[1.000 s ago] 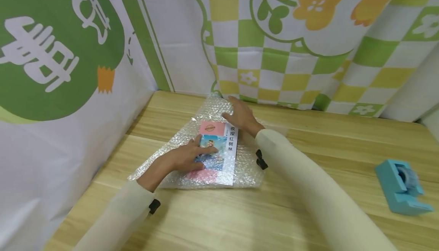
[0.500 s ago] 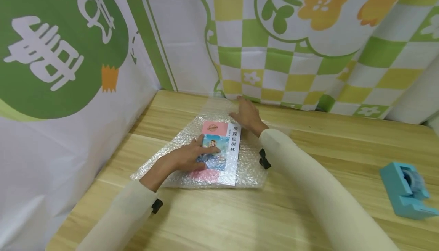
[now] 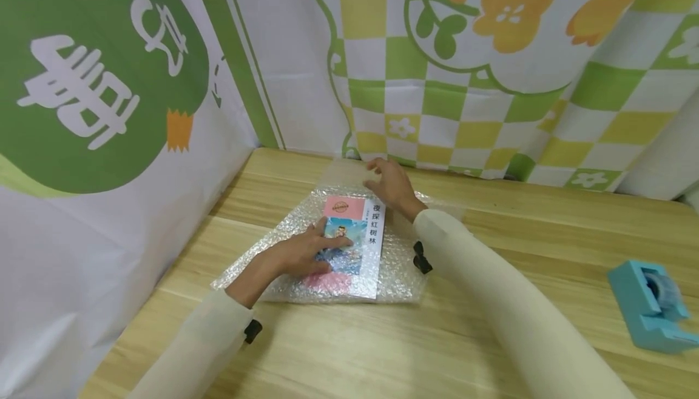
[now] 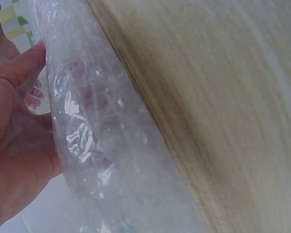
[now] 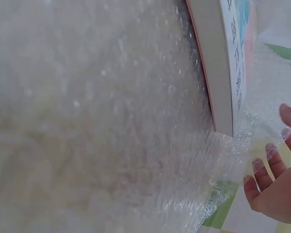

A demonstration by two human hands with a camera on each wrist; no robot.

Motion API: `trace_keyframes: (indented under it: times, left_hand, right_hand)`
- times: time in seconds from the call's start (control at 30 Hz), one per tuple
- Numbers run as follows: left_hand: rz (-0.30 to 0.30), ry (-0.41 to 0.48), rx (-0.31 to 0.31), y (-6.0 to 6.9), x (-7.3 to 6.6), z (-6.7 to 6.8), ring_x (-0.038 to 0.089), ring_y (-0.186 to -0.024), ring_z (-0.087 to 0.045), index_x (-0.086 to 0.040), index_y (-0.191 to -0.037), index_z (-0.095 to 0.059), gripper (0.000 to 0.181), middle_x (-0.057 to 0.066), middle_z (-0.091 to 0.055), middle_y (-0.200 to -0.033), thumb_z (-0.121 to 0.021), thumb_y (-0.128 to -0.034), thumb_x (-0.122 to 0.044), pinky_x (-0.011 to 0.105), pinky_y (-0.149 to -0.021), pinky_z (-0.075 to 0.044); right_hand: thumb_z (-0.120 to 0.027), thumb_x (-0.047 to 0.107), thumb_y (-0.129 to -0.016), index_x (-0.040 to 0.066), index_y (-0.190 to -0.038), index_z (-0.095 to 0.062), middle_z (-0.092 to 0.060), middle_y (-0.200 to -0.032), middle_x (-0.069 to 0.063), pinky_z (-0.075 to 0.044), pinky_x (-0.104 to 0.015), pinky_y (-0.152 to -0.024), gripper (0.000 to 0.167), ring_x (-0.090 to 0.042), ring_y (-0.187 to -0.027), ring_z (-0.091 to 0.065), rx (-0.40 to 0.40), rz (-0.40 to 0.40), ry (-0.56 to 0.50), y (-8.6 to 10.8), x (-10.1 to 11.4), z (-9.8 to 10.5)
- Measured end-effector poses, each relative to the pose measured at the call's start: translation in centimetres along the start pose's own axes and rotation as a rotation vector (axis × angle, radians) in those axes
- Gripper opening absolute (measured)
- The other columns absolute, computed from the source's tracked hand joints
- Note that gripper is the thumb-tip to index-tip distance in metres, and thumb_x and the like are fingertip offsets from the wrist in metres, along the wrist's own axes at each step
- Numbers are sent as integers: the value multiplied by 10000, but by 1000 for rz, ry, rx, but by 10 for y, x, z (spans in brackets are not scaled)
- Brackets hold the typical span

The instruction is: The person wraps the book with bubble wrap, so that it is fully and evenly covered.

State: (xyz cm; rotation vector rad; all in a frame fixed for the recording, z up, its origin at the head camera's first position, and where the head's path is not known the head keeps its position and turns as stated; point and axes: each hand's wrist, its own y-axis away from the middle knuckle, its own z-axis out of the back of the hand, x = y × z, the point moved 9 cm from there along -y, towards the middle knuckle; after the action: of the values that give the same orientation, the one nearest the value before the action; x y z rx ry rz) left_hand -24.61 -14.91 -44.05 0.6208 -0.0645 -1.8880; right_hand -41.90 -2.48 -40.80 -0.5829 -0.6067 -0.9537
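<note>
A paperback book (image 3: 373,253) with a pink, blue and white cover lies on a sheet of bubble wrap (image 3: 401,281). Part of the wrap is folded over the cover from the left. My left hand (image 3: 300,250) rests on that fold with its fingers spread; in the left wrist view the hand (image 4: 17,145) lies along the wrap (image 4: 106,145). At the far end of the wrap is my right hand (image 3: 394,188), its fingers loosely bent. From the right wrist, the hand (image 5: 281,191) shows thumb and fingers apart at the wrap, beyond the book's corner (image 5: 220,97).
A blue tape dispenser (image 3: 639,308) with a roll of clear tape stands at the right on the wooden table (image 3: 519,241). A patterned cloth (image 3: 459,102) hangs along the table's back edge, and a white and green one (image 3: 202,162) on the left.
My right hand has drawn back slightly from the wrap's far edge, and its fingers have bent more. The wrap's far part lies flatter. My left hand stays on the book.
</note>
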Motion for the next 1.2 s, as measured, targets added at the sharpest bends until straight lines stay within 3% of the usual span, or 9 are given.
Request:
trace_keyframes:
  times: [0.63,0.93,1.2]
  left_hand:
    - [-3,1,1,-1,1,0,598,-1397,-110,-319,-1540,-416,631,316,53,-1599,-668,-976,-191,679,-1032,-337]
    - [6,0,1,1,3,0,587,-1402,-101,-345,-1541,-403,637,311,63,-1597,-668,-978,-212,672,-1032,-344]
    - [-3,-3,-1,1,0,0,593,-1401,-110,-320,-1543,-409,632,325,48,-1596,-667,-978,-201,673,-1032,-343]
  right_hand:
    - [-696,87,-920,28,-995,-669,-694,-1088,-160,-458,-450,-956,99,-317,-1056,-623,-42,60,2,4,8,5]
    - [-683,104,-942,53,-987,-659,-686,-1130,-146,-461,-433,-974,72,-299,-1100,-615,-14,58,4,10,12,4]
    - [-680,73,-936,39,-973,-664,-694,-1022,-124,-508,-413,-894,53,-281,-983,-642,5,153,29,20,23,5]
